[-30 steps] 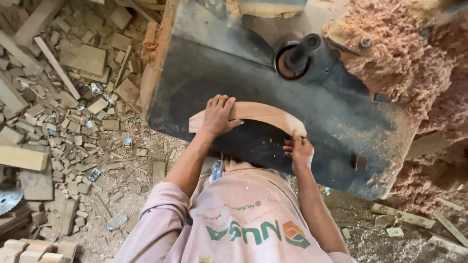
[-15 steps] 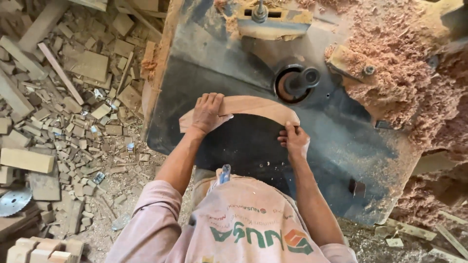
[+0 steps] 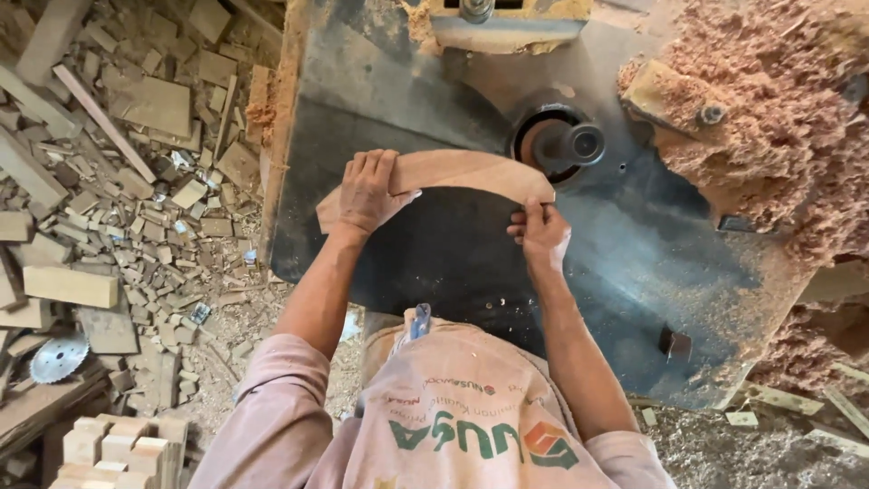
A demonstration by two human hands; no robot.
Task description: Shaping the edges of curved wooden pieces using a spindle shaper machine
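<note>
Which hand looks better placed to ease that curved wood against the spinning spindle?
Probably the right hand: it pinches the end of the curved wooden piece right beside the spindle. The left hand presses flat on the far end, better for steadying.

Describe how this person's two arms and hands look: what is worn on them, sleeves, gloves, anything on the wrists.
Both hands are bare: no gloves on the left hand or the right hand, and no watch, ring or band shows. The forearms are uncovered. Short pale pink sleeves of a faded T-shirt cover only the upper arms; the shirt carries a green and orange printed logo on its front and looks dusty.
</note>
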